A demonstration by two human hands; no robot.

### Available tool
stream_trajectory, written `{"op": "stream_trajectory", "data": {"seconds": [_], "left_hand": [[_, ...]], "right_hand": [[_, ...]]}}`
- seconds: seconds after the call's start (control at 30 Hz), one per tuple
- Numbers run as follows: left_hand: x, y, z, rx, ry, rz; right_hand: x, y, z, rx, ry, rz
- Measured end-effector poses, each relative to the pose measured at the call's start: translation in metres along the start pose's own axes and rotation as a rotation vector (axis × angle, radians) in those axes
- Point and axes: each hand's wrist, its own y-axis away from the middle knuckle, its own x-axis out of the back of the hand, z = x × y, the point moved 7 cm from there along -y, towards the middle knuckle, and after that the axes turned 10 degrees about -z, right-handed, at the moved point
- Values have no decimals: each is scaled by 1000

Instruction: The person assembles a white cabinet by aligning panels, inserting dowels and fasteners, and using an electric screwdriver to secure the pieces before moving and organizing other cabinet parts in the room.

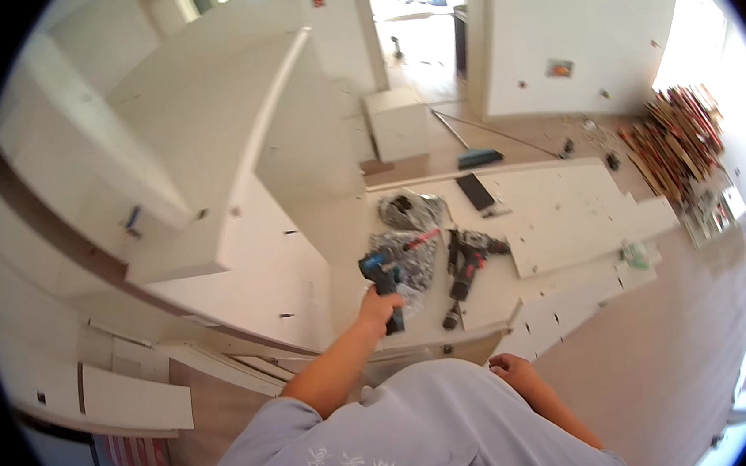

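Note:
My left hand (381,303) grips the handle of a blue and black cordless drill (381,269), held above the white panel. A thin red-tipped bit or rod (421,239) shows just beyond the drill. Below it lie bags of clear plastic (416,269) with small hardware inside. Another cordless drill (473,260), black and red, rests to the right. My right hand (514,370) is by my body at the near edge of the boards, its fingers curled; whatever they may hold is hidden.
A tall white cabinet panel (250,253) stands at the left. White boards (575,206) lie stacked ahead and right, with a dark flat plate (475,191) on them. Beyond are a broom (479,158), a white box (397,124) and a pile of wood strips (675,140).

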Motion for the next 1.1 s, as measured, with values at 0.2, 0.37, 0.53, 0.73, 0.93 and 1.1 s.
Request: {"op": "stream_trajectory", "data": {"seconds": [0.2, 0.37, 0.53, 0.73, 0.93, 1.1], "left_hand": [[38, 149, 28, -423, 167, -357], [108, 266, 46, -847, -1, -208], [135, 330, 96, -934, 387, -269], [174, 388, 155, -977, 344, -59], [194, 391, 192, -1083, 53, 102], [199, 382, 221, -1234, -101, 201]], "right_hand": [[22, -22, -143, 464, -292, -56], [48, -9, -295, 819, -314, -67], [63, 40, -431, 1350, -255, -22], [55, 93, -560, 1657, -136, 13], [16, 98, -639, 1427, -159, -259], [-6, 71, -644, 1309, -140, -413]]}}
